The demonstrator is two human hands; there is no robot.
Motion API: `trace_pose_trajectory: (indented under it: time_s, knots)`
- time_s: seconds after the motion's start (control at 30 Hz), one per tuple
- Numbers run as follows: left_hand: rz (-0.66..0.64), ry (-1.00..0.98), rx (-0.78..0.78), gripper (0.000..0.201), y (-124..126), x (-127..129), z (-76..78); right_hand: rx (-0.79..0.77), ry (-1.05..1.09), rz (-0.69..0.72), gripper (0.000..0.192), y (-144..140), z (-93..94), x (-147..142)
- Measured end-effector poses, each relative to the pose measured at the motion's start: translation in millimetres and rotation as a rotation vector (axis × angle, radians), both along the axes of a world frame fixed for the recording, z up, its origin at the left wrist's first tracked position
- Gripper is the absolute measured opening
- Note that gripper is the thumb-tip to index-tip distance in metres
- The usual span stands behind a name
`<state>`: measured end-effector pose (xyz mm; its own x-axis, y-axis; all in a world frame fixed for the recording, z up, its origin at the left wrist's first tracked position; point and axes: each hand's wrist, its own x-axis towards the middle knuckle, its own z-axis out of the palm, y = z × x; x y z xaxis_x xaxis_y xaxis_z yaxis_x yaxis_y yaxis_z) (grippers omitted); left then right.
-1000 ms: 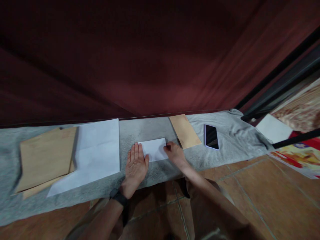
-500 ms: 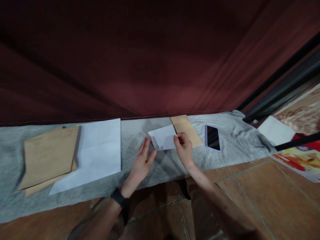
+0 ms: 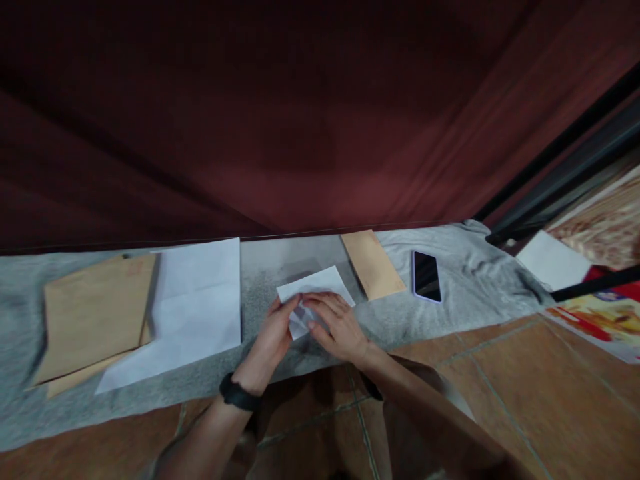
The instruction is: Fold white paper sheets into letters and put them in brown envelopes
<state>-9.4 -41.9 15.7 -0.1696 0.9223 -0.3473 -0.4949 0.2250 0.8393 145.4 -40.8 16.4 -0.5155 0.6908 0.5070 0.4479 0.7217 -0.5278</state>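
A folded sheet of white paper (image 3: 327,279) lies between my hands, its near part bent up or opened. My left hand (image 3: 274,331) grips its left side between thumb and fingers; a dark band circles that wrist. Across the near part of the paper my right hand (image 3: 337,325) reaches, fingers bent and pressed on it, the tips close to my left thumb. Just right of the paper a tan envelope (image 3: 375,263) rests flat on the grey cloth (image 3: 260,280). My fingers hide part of the paper's fold.
At the left, several brown envelopes (image 3: 97,313) overlap large white sheets (image 3: 200,293). A phone (image 3: 427,277) with a pale purple edge lies right of the tan envelope. Behind the cloth rises a dark red fabric (image 3: 320,147). Tiled floor (image 3: 540,387) and a colourful printed sheet (image 3: 600,320) show at the right.
The white paper has come nearer to me and turned a little. My right hand has moved left off its right edge onto its near part; my left hand has closed on its left side.
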Motion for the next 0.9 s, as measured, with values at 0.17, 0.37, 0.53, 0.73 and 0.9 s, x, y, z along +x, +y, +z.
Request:
trace_pose_trajectory:
  time_s: [0.17,0.37,0.53,0.73,0.9]
  knots:
    - [-0.073,0.416,0.115,0.034,11.1,-13.1,-19.9,-0.130,0.006,-0.167,0.039,13.2,-17.5,0.7]
    - [-0.082,1.082,0.166,0.056,17.0,-18.2,-33.2,-0.131,-0.241,-0.150,0.046,11.8,-43.4,-11.8]
    - [-0.127,1.272,0.270,0.064,16.3,-19.3,-38.1,-0.071,-0.409,-0.155,0.050,7.4,-52.4,-13.8]
    - [-0.158,1.528,0.363,0.050,12.7,-18.6,-41.2,-0.058,-0.451,-0.175,0.051,6.9,-53.4,-13.2]
    - [-0.274,1.756,0.416,0.052,1.0,-8.7,-37.2,-0.051,-0.457,-0.176,0.050,7.2,-53.9,-13.5]
